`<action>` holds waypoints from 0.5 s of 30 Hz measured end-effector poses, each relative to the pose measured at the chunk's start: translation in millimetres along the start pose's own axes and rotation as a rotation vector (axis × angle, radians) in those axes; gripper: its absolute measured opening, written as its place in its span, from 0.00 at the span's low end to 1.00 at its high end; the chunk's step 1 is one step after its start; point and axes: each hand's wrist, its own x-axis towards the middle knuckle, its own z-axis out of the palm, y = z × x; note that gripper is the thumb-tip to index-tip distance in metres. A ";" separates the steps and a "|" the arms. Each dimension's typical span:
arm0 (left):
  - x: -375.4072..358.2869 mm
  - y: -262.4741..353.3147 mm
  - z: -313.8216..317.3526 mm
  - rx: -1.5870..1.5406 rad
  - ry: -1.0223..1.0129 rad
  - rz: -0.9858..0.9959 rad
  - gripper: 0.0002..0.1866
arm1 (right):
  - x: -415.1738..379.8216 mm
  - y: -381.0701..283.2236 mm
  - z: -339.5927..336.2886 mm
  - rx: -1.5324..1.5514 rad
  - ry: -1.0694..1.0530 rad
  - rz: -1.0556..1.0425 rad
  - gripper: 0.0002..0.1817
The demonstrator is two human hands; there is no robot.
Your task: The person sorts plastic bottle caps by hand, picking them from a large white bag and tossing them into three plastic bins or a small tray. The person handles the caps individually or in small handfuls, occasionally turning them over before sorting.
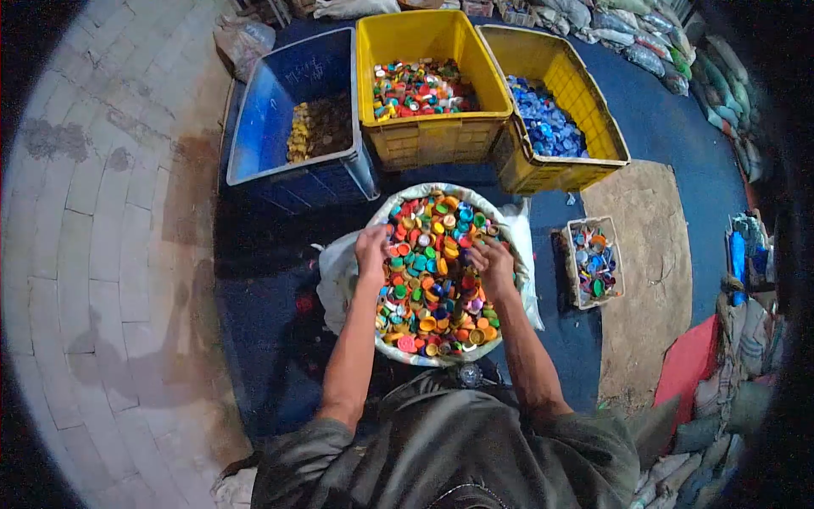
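Note:
Bottle caps (428, 297) of many colours fill a round, cloth-lined container (524, 263) in front of me. At its left rim is my left hand (372, 254), its fingers curled inward over the caps; whatever they hold is too small to make out. Across from it, my right hand (493, 261) hovers over the right part of the pile, fingers bent and apart, with no held thing visible.
Beyond the container stand a blue bin (254, 127) with yellowish and brown pieces, a yellow bin (432, 131) of mixed caps, and another yellow bin (555, 174) of blue caps. A small white crate (621, 254) sits at right; filled sacks (721, 93) line the right edge.

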 end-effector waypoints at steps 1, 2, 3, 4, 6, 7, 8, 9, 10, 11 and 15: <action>-18.5 2.6 1.8 0.142 0.045 0.039 0.11 | -4.1 12.1 -14.2 -0.073 -0.030 -0.008 0.20; -25.9 -10.3 -2.8 0.258 0.061 0.183 0.13 | -3.5 26.1 -32.7 -0.145 -0.061 -0.015 0.18; -30.9 -22.8 -11.8 0.350 0.052 0.227 0.13 | -7.6 37.5 -46.4 -0.218 -0.090 -0.020 0.16; -35.5 -31.9 -18.6 0.443 0.040 0.271 0.14 | -18.1 41.4 -50.1 -0.280 -0.067 0.012 0.16; -46.8 -41.5 -24.0 0.623 -0.026 0.347 0.15 | -37.0 44.2 -55.8 -0.403 -0.017 0.071 0.16; -51.3 -41.1 -22.6 0.665 -0.058 0.313 0.17 | -41.9 46.2 -57.0 -0.463 -0.036 0.017 0.14; -55.0 -40.0 -20.9 0.707 -0.091 0.280 0.18 | -42.5 52.3 -63.1 -0.443 -0.050 0.014 0.13; -52.7 -43.3 -21.3 0.758 -0.094 0.309 0.18 | -42.9 56.6 -63.9 -0.422 -0.065 0.009 0.13; -48.2 -46.0 -20.3 0.807 -0.098 0.340 0.19 | -43.4 59.2 -65.5 -0.402 -0.081 0.001 0.12; -44.2 -48.5 -19.3 0.855 -0.101 0.372 0.19 | -47.2 61.7 -69.0 -0.382 -0.103 -0.013 0.11; -41.2 -39.7 -7.8 1.081 -0.110 0.604 0.20 | -56.1 68.0 -71.6 -0.416 -0.119 -0.013 0.12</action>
